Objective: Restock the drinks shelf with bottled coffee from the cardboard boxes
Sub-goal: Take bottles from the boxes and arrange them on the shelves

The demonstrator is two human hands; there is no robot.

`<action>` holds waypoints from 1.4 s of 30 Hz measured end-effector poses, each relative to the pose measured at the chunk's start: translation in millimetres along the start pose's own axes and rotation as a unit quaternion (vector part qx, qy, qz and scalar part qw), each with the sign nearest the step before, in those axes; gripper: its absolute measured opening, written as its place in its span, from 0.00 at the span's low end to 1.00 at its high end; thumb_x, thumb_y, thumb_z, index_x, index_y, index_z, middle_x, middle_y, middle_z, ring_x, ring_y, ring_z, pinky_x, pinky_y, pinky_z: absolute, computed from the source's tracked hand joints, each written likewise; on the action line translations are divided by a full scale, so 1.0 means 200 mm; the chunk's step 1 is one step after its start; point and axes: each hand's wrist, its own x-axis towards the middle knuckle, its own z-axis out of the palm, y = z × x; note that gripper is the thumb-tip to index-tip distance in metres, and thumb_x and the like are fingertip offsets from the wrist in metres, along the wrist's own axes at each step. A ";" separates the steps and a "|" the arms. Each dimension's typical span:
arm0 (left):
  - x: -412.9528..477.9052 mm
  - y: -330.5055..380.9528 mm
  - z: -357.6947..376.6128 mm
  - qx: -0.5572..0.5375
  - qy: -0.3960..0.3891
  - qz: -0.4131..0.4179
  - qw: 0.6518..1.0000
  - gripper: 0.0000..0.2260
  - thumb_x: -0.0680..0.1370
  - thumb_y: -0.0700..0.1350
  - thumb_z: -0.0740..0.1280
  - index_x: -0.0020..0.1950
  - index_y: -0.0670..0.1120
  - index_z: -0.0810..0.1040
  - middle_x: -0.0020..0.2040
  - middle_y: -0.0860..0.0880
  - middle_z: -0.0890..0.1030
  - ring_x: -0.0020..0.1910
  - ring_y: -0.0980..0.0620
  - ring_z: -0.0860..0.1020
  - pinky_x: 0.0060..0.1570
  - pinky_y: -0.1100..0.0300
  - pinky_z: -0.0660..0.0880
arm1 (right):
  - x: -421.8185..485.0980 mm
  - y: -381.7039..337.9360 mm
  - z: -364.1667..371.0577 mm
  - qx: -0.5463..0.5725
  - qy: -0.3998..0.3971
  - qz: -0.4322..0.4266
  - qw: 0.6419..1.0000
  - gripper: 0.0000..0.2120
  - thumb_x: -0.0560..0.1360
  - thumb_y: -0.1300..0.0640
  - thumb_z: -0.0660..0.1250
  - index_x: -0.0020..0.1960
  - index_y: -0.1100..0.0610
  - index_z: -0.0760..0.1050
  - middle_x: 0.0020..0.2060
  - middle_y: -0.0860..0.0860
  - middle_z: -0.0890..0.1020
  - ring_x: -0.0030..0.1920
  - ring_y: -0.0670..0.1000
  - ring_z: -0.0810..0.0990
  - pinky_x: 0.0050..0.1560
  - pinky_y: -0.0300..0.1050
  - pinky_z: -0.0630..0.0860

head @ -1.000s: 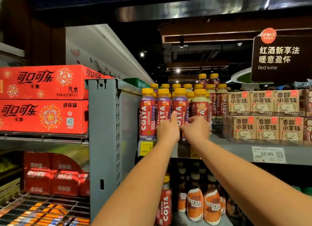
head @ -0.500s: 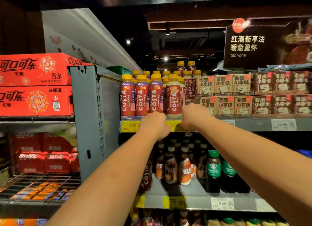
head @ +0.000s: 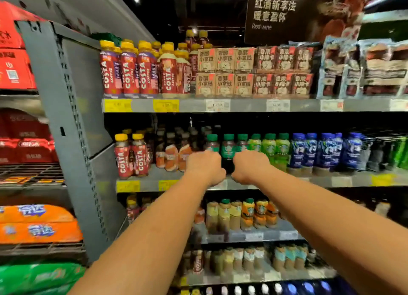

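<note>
1. Presently, both forearms reach forward. The left hand (head: 205, 166) and right hand (head: 249, 165) sit side by side, backs up, fingers curled under into loose fists. Nothing shows in either; the fingertips are hidden.
2. Between the fists and just beyond them, a green-capped bottle (head: 228, 150) stands on the middle shelf (head: 146, 185). Contact with it cannot be confirmed.
3. Left of the left hand on the same shelf are the orange-labelled bottles (head: 171, 160), then two Costa bottles (head: 131, 158) upright at the front edge. Right of the right hand are the blue bottles (head: 309, 151).
4. Above and left of both hands is the upper shelf (head: 192, 105). Its Costa front row (head: 130, 74) is packed upright, with small cartons (head: 225, 71) just beside it.
5. Farthest off, above the right hand, hangs a red-wine sign (head: 287, 14).
6. Judgement: this falls between placements, with both hands empty. The cardboard boxes are not in view. The next move calls for fetching a bottle from them, then setting it upright, label out, probably in the thin Costa row left of the left hand.
</note>
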 end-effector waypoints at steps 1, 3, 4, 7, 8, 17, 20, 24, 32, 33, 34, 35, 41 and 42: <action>-0.04 0.08 0.04 -0.003 -0.012 0.006 1.000 0.13 0.78 0.51 0.61 0.53 0.45 0.79 0.48 0.45 0.80 0.50 0.43 0.78 0.41 0.54 0.70 | -0.07 0.05 0.05 -0.004 -0.002 0.005 1.000 0.11 0.76 0.54 0.62 0.54 0.58 0.75 0.49 0.56 0.77 0.48 0.57 0.78 0.43 0.47 0.71; -0.12 0.24 0.12 -0.012 -0.043 0.016 0.999 0.12 0.78 0.51 0.61 0.49 0.45 0.78 0.40 0.47 0.76 0.44 0.44 0.77 0.37 0.55 0.69 | -0.20 0.15 0.13 0.004 -0.019 0.012 1.000 0.09 0.76 0.54 0.62 0.52 0.58 0.74 0.47 0.55 0.78 0.46 0.57 0.78 0.42 0.47 0.71; -0.16 0.32 0.17 -0.020 -0.057 0.019 0.998 0.12 0.78 0.51 0.61 0.49 0.45 0.78 0.40 0.47 0.76 0.44 0.44 0.77 0.37 0.55 0.69 | -0.26 0.19 0.17 0.014 -0.034 0.014 0.999 0.09 0.76 0.53 0.62 0.50 0.58 0.74 0.46 0.55 0.78 0.46 0.57 0.78 0.42 0.47 0.71; -0.28 0.52 0.32 -0.047 -0.082 0.015 0.995 0.11 0.77 0.50 0.61 0.49 0.44 0.78 0.50 0.45 0.79 0.50 0.43 0.78 0.41 0.55 0.70 | -0.46 0.29 0.33 0.038 -0.073 0.018 0.996 0.10 0.75 0.49 0.63 0.49 0.56 0.75 0.49 0.54 0.80 0.49 0.57 0.79 0.44 0.47 0.71; -0.32 0.57 0.38 -0.056 -0.090 0.010 0.994 0.10 0.77 0.50 0.62 0.48 0.44 0.77 0.51 0.44 0.80 0.50 0.42 0.78 0.42 0.55 0.70 | -0.51 0.32 0.40 0.042 -0.083 0.020 0.995 0.12 0.75 0.48 0.63 0.51 0.56 0.76 0.50 0.54 0.80 0.51 0.58 0.80 0.45 0.47 0.72; -0.61 0.86 0.94 -0.086 -0.206 0.031 0.974 0.11 0.78 0.50 0.61 0.52 0.44 0.77 0.52 0.44 0.79 0.53 0.42 0.78 0.42 0.55 0.67 | -0.89 0.41 0.97 0.065 -0.205 0.056 0.975 0.16 0.75 0.51 0.63 0.59 0.57 0.74 0.56 0.56 0.79 0.56 0.58 0.79 0.50 0.48 0.74; -0.68 0.91 1.13 -0.102 -0.247 0.040 0.963 0.08 0.77 0.49 0.62 0.47 0.45 0.77 0.48 0.45 0.80 0.50 0.43 0.79 0.41 0.56 0.69 | -0.97 0.41 1.17 0.069 -0.249 0.069 0.964 0.13 0.75 0.50 0.63 0.56 0.56 0.75 0.52 0.55 0.80 0.52 0.58 0.80 0.43 0.47 0.72; -0.76 0.96 1.40 -0.089 -0.305 0.047 0.947 0.07 0.78 0.47 0.60 0.48 0.45 0.75 0.44 0.47 0.75 0.45 0.45 0.76 0.39 0.56 0.69 | -1.05 0.41 1.42 0.083 -0.303 0.088 0.945 0.08 0.74 0.55 0.62 0.50 0.57 0.73 0.49 0.56 0.79 0.51 0.58 0.79 0.42 0.46 0.70; -0.83 1.02 2.00 -0.132 -0.372 0.079 0.915 0.10 0.78 0.48 0.60 0.51 0.46 0.78 0.48 0.46 0.78 0.49 0.44 0.78 0.38 0.57 0.69 | -1.17 0.40 2.03 0.130 -0.396 0.154 0.896 0.17 0.75 0.50 0.61 0.60 0.56 0.76 0.57 0.58 0.80 0.58 0.59 0.79 0.54 0.49 0.76; -0.84 1.03 2.09 -0.139 -0.380 0.076 0.911 0.11 0.77 0.48 0.60 0.52 0.46 0.79 0.50 0.46 0.79 0.50 0.44 0.78 0.40 0.57 0.69 | -1.17 0.41 2.10 0.138 -0.407 0.161 0.888 0.17 0.76 0.49 0.60 0.60 0.56 0.76 0.57 0.58 0.80 0.58 0.60 0.79 0.54 0.49 0.76; -0.86 1.04 2.18 -0.142 -0.385 0.077 0.909 0.11 0.77 0.48 0.61 0.53 0.46 0.79 0.51 0.46 0.80 0.51 0.44 0.78 0.41 0.57 0.70 | -1.18 0.41 2.17 0.145 -0.419 0.170 0.880 0.17 0.76 0.49 0.60 0.59 0.56 0.76 0.56 0.57 0.80 0.57 0.60 0.79 0.53 0.49 0.76; -0.87 1.05 2.28 -0.144 -0.393 0.074 0.905 0.11 0.76 0.49 0.61 0.53 0.46 0.79 0.52 0.46 0.80 0.52 0.44 0.77 0.43 0.56 0.71 | -1.19 0.42 2.25 0.153 -0.433 0.181 0.870 0.17 0.76 0.49 0.60 0.59 0.56 0.77 0.55 0.57 0.81 0.56 0.60 0.80 0.52 0.49 0.76; -1.02 1.12 2.86 -0.162 -0.476 0.052 0.863 0.11 0.79 0.50 0.59 0.54 0.48 0.78 0.52 0.48 0.79 0.50 0.46 0.78 0.45 0.54 0.73 | -1.31 0.40 2.82 0.198 -0.490 0.246 0.813 0.13 0.74 0.53 0.62 0.55 0.56 0.77 0.52 0.56 0.81 0.53 0.59 0.80 0.47 0.45 0.74; -1.06 1.13 2.95 -0.171 -0.486 0.041 0.856 0.10 0.79 0.50 0.60 0.53 0.49 0.79 0.51 0.48 0.80 0.50 0.47 0.78 0.46 0.54 0.75 | -1.34 0.39 2.93 0.207 -0.498 0.252 0.803 0.12 0.74 0.53 0.62 0.54 0.56 0.77 0.51 0.56 0.81 0.53 0.59 0.80 0.46 0.45 0.73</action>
